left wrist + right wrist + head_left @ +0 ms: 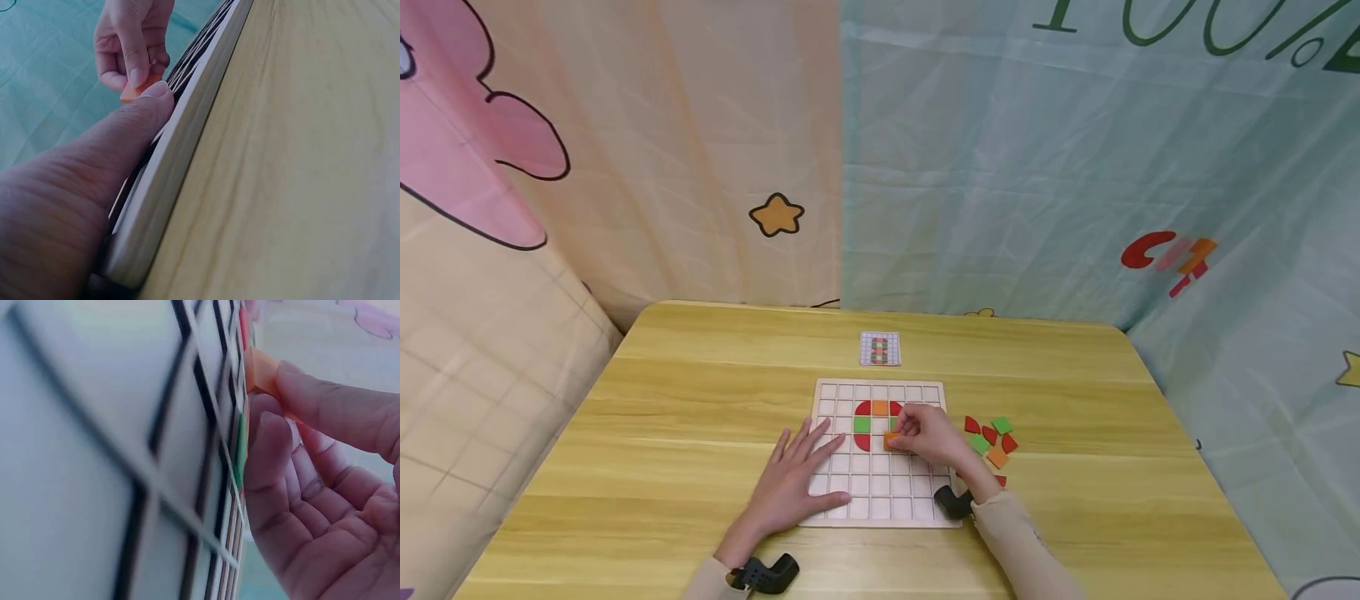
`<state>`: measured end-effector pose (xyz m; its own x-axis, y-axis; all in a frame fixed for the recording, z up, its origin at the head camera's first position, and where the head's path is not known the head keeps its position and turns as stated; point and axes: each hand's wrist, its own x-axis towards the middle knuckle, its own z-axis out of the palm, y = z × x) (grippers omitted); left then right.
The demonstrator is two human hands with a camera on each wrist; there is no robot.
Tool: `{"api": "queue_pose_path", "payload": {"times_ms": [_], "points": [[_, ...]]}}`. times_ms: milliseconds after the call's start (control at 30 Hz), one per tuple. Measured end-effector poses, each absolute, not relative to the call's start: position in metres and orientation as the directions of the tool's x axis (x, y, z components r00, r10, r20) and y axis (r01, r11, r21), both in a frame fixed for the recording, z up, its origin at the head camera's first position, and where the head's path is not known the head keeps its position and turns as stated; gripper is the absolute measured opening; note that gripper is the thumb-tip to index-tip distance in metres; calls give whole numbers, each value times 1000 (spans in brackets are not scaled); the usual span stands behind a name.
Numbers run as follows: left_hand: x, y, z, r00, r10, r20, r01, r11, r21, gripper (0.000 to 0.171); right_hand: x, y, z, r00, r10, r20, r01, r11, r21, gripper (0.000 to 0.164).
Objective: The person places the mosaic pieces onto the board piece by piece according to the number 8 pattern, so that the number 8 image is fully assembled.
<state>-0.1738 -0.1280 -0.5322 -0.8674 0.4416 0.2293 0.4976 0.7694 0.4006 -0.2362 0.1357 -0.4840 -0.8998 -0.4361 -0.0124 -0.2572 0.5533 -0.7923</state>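
My right hand (931, 437) pinches an orange square tile (891, 441) between thumb and fingers, low over the white grid board (880, 507). In the right wrist view the orange tile (262, 372) is tilted, close to the grid. My left hand (792, 481) rests with spread fingers on the board's left side; its thumb (134, 128) lies along the near edge. Set in the board are red quarter-round tiles (862, 442), a green square tile (862, 424) and another orange square tile (880, 407). My right fingers cover part of the pattern's right side.
Loose red, green and orange tiles (997, 457) lie right of the board, partly behind the right forearm. A small pattern card (880, 349) lies beyond the board. The wooden table (700, 400) meets printed curtains (1000, 208) at its far side.
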Motion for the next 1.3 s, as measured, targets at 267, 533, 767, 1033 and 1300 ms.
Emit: {"api": "queue_pose_path", "payload": {"times_ms": [267,533,767,1033,1300], "points": [[-173,-128,-534,-867,444,226,498,767,403,85,-239,121,-486,-895,-441,-69,-241,608,-757,17],[-177,-129,-535,-863,443,244,505,771,388,84,-245,113,-484,-881,-473,-12,-334,640,-693,19],[-178,-128,-535,-864,446,233,504,765,401,84,-245,112,-484,-883,-469,-32,-332,669,-665,18],[-178,-127,-535,-865,446,231,502,766,401,84,-238,137,-482,-835,-550,-32,-353,577,-736,10],[-175,-128,-535,-870,437,229,494,771,402,85,-242,187,-472,-911,-413,-3,-254,567,-783,11]]}}
